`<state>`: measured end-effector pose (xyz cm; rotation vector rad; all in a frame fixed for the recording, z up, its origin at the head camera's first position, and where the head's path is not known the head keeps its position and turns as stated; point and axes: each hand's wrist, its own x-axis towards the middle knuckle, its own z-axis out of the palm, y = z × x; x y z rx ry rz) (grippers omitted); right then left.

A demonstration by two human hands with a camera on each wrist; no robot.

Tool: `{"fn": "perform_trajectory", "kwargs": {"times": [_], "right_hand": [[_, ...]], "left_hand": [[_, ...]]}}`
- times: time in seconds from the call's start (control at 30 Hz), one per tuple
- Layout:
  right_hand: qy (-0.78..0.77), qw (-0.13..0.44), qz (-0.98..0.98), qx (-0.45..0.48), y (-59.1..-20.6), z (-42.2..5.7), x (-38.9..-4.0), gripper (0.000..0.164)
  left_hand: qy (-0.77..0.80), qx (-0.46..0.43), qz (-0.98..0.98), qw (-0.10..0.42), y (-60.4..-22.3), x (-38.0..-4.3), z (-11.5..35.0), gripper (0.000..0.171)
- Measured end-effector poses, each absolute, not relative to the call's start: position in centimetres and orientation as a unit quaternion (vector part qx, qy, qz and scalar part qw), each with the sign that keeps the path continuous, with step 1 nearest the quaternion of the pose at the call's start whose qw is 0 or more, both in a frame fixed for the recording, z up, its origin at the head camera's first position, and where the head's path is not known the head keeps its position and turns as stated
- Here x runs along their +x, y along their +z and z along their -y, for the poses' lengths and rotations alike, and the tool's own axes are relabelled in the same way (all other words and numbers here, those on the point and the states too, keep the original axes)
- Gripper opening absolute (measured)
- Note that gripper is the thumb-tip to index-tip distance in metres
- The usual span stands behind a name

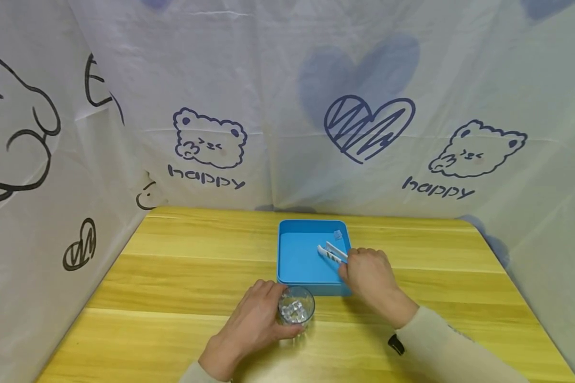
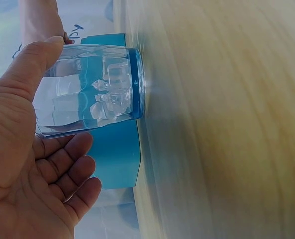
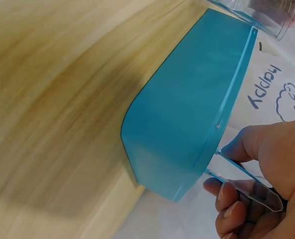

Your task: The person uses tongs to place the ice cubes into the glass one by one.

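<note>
My left hand (image 1: 254, 319) holds a clear drinking glass (image 2: 87, 89) between thumb and fingers as it stands upright on the table. Several clear ice-like cubes (image 1: 294, 311) lie at the bottom of the glass. Over the blue box (image 1: 313, 289), my right hand (image 1: 371, 276) pinches a pair of white tongs (image 1: 334, 251), whose tips are apart inside the box with nothing visible between them. One clear cube (image 1: 337, 234) sits in the box's far right corner. In the right wrist view the tong tips are hidden behind the box wall.
The wood-grain table (image 1: 182, 266) extends around the box on both sides. A white cloth (image 1: 278, 80) printed with bears, hearts and words hangs behind the table and along its sides. A small black object (image 1: 395, 344) shows by the right sleeve.
</note>
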<state>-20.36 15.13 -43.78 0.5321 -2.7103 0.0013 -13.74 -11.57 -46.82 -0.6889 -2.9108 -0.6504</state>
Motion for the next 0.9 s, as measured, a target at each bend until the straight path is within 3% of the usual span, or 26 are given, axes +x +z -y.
{"fn": "perform_trajectory", "kwargs": {"times": [0.9], "right_hand": [[0.032,0.176,0.966,0.188,-44.71,-15.86,-20.19,0.032]], "left_hand": [[-0.214,-0.224,0.95,0.039,-46.92,-13.78,11.55,0.084]]}}
